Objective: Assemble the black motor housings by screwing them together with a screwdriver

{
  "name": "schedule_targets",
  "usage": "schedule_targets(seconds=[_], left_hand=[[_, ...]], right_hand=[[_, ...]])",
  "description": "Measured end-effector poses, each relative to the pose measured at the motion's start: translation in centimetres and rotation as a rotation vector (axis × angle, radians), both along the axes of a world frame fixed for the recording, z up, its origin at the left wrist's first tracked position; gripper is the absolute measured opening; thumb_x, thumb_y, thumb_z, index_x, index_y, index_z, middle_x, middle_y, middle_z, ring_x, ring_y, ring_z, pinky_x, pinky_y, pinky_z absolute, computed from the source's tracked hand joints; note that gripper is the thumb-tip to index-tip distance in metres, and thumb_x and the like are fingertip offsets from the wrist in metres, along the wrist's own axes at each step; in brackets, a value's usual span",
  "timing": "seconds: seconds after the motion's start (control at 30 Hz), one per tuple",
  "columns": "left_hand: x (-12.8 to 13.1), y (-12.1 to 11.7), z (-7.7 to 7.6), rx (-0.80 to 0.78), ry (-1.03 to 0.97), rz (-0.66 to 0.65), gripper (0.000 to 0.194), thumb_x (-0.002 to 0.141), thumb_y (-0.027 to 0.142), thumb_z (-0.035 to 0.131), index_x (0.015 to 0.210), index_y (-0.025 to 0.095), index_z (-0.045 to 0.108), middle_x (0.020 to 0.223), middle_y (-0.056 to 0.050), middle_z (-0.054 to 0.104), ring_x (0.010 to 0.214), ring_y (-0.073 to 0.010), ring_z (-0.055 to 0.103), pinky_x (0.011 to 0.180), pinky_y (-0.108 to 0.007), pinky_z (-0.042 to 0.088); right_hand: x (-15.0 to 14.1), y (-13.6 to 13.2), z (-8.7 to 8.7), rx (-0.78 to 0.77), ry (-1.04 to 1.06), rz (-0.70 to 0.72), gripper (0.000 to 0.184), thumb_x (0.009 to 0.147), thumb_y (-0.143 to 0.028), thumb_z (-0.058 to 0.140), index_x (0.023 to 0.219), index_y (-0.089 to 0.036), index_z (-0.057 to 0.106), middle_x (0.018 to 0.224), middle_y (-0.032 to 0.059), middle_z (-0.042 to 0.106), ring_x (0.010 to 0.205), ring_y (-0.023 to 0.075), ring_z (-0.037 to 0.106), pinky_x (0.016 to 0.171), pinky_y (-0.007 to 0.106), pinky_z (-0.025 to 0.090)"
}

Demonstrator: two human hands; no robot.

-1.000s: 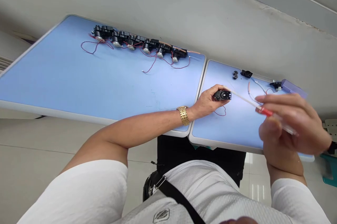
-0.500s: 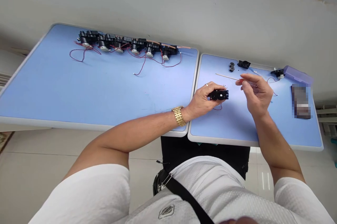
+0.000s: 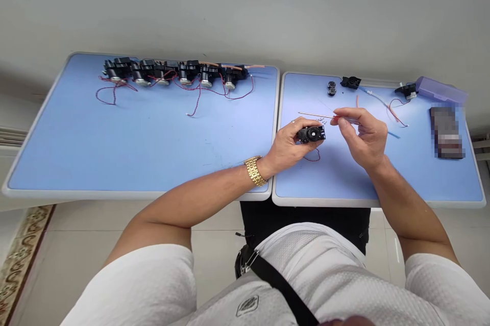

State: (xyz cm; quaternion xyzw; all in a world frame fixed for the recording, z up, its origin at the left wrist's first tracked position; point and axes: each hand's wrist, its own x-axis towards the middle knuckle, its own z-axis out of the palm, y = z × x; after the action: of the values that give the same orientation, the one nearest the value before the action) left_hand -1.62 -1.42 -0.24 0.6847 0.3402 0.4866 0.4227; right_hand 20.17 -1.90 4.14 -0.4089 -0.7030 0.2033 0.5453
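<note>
My left hand (image 3: 285,145) grips a small black servo-style motor (image 3: 311,134), its round face turned up. A thin red-handled screwdriver (image 3: 319,115) sits in the fingertips of my right hand (image 3: 362,134), with the handle partly covered by the fingers. Its long shaft points left, passing just above the motor without visibly touching it. A loop of red wire (image 3: 312,158) trails from the motor onto the table below my left hand.
Two blue folding tables (image 3: 133,152) (image 3: 424,178) stand side by side with a narrow gap. Several black motors with red wires (image 3: 172,73) line the far edge of the left table. Small black parts (image 3: 350,82), a purple case (image 3: 440,90) and a pixelated object (image 3: 446,132) lie on the right table.
The view has swung and levelled, showing more of the tables. My right hand has moved left, bringing the screwdriver from a blurred slant to nearly level above the motor. The motor has turned its round face up.
</note>
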Motion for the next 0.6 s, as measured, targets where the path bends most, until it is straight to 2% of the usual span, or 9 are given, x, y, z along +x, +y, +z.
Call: schedule_targets(seconds=[0.17, 0.37, 0.6], left_hand=[[-0.01, 0.03, -0.1, -0.027, 0.041, 0.007, 0.029, 0.097, 0.031, 0.088, 0.124, 0.024, 0.079, 0.114, -0.003, 0.083, 0.098, -0.0156, 0.077, 0.085, -0.027, 0.062], [-0.03, -0.02, -0.05, -0.002, -0.023, -0.027, 0.027, 0.097, 0.031, 0.089, 0.122, 0.025, 0.08, 0.113, -0.002, 0.083, 0.1, -0.0151, 0.078, 0.088, -0.026, 0.062], [-0.07, 0.1, -0.21, -0.126, -0.117, -0.114, 0.031, 0.097, 0.04, 0.091, 0.122, 0.026, 0.079, 0.114, -0.005, 0.081, 0.101, -0.0181, 0.079, 0.092, -0.032, 0.065]], right_hand=[[-0.06, 0.13, -0.02, 0.011, 0.003, -0.013, 0.015, 0.108, -0.027, 0.073, 0.119, -0.028, 0.083, 0.1, 0.0004, 0.087, 0.088, 0.0189, 0.088, 0.08, 0.033, 0.073], [-0.14, 0.19, -0.23, 0.035, 0.001, 0.004, 0.018, 0.108, -0.023, 0.072, 0.121, -0.029, 0.083, 0.106, -0.0003, 0.088, 0.091, 0.0182, 0.088, 0.082, 0.031, 0.073], [0.01, 0.14, -0.21, 0.028, -0.023, -0.004, 0.018, 0.108, -0.025, 0.071, 0.121, -0.029, 0.082, 0.103, -0.0007, 0.087, 0.088, 0.0181, 0.088, 0.08, 0.032, 0.073]])
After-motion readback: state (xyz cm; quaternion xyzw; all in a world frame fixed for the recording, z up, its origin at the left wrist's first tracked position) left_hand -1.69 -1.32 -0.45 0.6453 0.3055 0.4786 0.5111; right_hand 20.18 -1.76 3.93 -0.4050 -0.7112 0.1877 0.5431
